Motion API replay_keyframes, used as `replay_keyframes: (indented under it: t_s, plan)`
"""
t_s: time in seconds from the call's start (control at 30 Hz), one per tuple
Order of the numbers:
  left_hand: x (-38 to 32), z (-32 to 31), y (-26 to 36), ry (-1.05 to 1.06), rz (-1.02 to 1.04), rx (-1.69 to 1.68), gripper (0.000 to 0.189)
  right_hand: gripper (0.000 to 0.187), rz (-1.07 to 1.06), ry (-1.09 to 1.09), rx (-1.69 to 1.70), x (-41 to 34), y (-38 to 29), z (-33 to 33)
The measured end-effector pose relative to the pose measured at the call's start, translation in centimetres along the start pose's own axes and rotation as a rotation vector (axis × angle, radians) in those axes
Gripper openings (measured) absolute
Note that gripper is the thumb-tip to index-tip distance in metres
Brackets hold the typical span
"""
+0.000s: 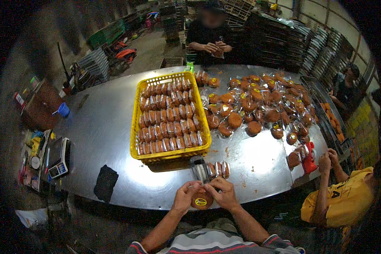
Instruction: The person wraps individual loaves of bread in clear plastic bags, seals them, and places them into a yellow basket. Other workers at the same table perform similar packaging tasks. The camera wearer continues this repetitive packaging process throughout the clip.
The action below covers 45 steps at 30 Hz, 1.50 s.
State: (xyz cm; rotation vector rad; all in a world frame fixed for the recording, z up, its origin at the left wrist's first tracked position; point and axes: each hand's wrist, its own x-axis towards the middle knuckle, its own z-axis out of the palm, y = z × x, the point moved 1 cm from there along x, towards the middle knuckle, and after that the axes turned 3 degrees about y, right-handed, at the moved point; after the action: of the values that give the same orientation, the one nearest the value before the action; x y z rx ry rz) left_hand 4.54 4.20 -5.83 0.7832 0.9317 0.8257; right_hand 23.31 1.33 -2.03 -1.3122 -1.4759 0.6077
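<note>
My left hand (186, 197) and my right hand (223, 192) pinch the gathered top of a clear plastic bag from both sides. Inside hangs a round brown bun (202, 200) with a yellow oval sticker, at the table's near edge. Right in front of my fingertips stands a bag-neck tape sealer (200, 170). Beside it, several bagged buns (219, 170) stand on edge in a short row. Beyond these sits a yellow plastic crate (170, 156), filled with rows of bagged buns (168, 119) on edge.
A large heap of bagged buns (260, 98) covers the right of the metal table (123, 127). A red tape sealer (309, 157) is near a person in yellow (339, 197). Across the table another person (209, 35) holds a bag. A digital scale (58, 158) and black cloth (105, 182) lie left.
</note>
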Motion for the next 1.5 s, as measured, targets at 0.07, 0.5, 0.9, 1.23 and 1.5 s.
replay_keyframes:
  t_s: [0.07, 0.5, 0.9, 1.23, 1.5]
  plan:
    - [-1.1, -0.6, 1.2, 0.062, 0.091, -0.146, 0.041, 0.018, 0.107, 0.085, -0.009, -0.4, -0.5, 2.0]
    - [-3.9, -4.7, 5.0, 0.04, 0.578, 0.53, 0.037, 0.035, 0.448, 0.042, 0.4, -3.7, -4.8, 9.3]
    - [-4.4, -6.3, 6.6, -0.146, 0.013, 0.643, 0.021, 0.014, 0.518, 0.219, 0.399, -4.5, -3.8, 8.9]
    - [-4.1, -6.6, 2.9, -0.291, 0.133, 0.371, 0.019, 0.017, 0.036, 0.056, -0.114, -4.7, -5.2, 6.6]
    - [-4.1, -4.2, 1.0, 0.061, 0.507, 0.543, 0.018, 0.025, 0.543, 0.145, 0.394, -9.3, -2.4, 11.3]
